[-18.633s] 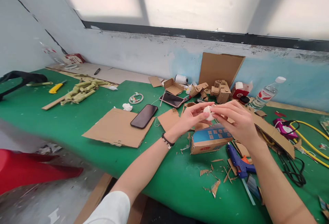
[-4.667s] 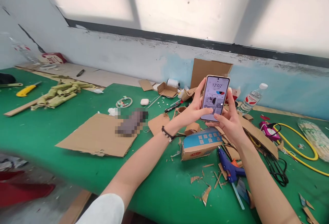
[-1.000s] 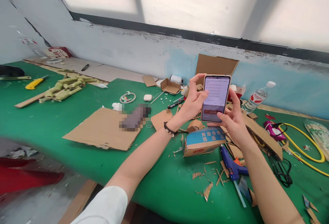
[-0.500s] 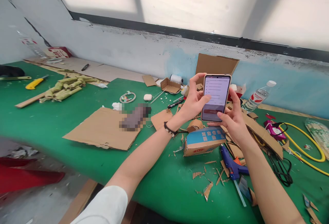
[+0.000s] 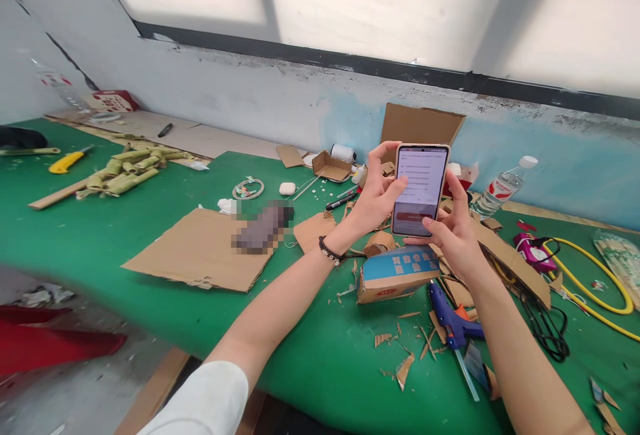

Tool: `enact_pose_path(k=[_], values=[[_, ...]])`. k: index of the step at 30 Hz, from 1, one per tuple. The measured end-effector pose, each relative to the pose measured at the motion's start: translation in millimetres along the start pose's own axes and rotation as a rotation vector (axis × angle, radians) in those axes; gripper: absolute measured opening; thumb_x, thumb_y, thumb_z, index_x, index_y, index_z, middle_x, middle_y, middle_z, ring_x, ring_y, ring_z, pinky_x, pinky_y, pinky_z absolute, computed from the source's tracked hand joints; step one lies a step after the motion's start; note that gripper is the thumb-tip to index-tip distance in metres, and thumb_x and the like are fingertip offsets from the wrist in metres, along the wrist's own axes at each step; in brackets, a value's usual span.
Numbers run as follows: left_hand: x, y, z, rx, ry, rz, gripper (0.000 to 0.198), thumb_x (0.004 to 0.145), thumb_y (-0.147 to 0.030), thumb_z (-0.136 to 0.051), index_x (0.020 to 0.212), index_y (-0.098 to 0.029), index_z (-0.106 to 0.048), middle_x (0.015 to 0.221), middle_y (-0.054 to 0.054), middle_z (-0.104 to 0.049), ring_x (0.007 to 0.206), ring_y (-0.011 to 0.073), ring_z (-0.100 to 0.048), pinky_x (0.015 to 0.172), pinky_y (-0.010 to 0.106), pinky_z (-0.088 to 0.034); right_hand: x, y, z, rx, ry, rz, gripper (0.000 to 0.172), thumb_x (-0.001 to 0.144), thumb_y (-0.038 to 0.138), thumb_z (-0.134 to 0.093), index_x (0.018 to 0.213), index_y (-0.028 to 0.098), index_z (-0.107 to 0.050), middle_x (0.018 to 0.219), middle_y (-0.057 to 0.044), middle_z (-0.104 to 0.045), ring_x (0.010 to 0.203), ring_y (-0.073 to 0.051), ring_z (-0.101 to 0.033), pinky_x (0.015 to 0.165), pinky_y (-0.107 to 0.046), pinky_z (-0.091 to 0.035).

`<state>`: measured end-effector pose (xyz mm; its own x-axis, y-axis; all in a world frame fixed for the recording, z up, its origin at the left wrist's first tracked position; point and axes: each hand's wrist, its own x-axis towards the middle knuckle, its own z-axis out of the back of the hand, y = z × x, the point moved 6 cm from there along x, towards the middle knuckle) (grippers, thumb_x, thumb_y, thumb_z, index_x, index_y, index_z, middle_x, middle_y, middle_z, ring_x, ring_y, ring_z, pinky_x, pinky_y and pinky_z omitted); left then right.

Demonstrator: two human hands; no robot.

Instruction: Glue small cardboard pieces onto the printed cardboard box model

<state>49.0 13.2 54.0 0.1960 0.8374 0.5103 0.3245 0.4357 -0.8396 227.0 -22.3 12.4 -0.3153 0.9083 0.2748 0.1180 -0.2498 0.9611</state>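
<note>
A smartphone (image 5: 419, 182) in a pale case is held upright above the green table, its screen lit with lines of text and a dark red bar low down. My left hand (image 5: 376, 190) grips its left edge, the thumb over the screen. From the right, my right hand (image 5: 453, 222) holds the lower edge and side, its thumb on the bottom of the screen. Below the phone lies a blue and brown cardboard box (image 5: 397, 274). A blue glue gun (image 5: 453, 318) with a clear stick rests nearer me, beneath the right wrist.
A flat cardboard sheet (image 5: 200, 252) lies left of my arm, under a pixelated dark object (image 5: 263, 227). Farther left are bamboo pieces (image 5: 133, 172) and a yellow cutter (image 5: 70, 160). A water bottle (image 5: 505, 187), purple device (image 5: 535, 252) and yellow cable (image 5: 613, 275) occupy the right.
My left thumb has shifted slightly up and left on the phone screen, and the displayed text has changed. The right hand and the table items look the same.
</note>
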Motion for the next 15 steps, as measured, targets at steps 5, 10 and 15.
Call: enact_pose_path(k=[5, 10, 15], values=[[-0.6, -0.1, 4.0, 0.049, -0.057, -0.014, 0.068, 0.11, -0.07, -0.069, 0.162, -0.035, -0.042, 0.127, 0.007, -0.077, 0.066, 0.0107, -0.067, 0.058, 0.025, -0.058, 0.2, -0.9, -0.4, -0.007, 0.013, -0.009, 0.11, 0.107, 0.049, -0.083, 0.184, 0.064, -0.006, 0.18, 0.0, -0.057, 0.147, -0.038, -0.075, 0.091, -0.054, -0.081], [-1.4, 2.7, 8.0, 0.087, -0.083, -0.001, 0.072, 0.11, -0.076, -0.065, 0.164, -0.034, -0.045, 0.104, 0.004, -0.072, 0.074, 0.0166, -0.069, 0.063, 0.028, -0.061, 0.6, -2.8, 0.4, -0.008, 0.021, -0.013, 0.113, 0.107, 0.049, -0.083, 0.184, 0.064, -0.002, 0.178, 0.0, -0.06, 0.145, -0.037, -0.076, 0.092, -0.053, -0.081], [-1.4, 3.4, 9.1, 0.098, -0.077, 0.001, 0.07, 0.111, -0.075, -0.063, 0.165, -0.034, -0.044, 0.09, 0.0, -0.065, 0.076, 0.0185, -0.07, 0.067, 0.03, -0.063, 0.4, -3.0, 0.4, 0.002, 0.017, -0.018, 0.113, 0.107, 0.049, -0.083, 0.185, 0.064, -0.002, 0.178, -0.001, -0.06, 0.143, -0.037, -0.078, 0.091, -0.052, -0.081]])
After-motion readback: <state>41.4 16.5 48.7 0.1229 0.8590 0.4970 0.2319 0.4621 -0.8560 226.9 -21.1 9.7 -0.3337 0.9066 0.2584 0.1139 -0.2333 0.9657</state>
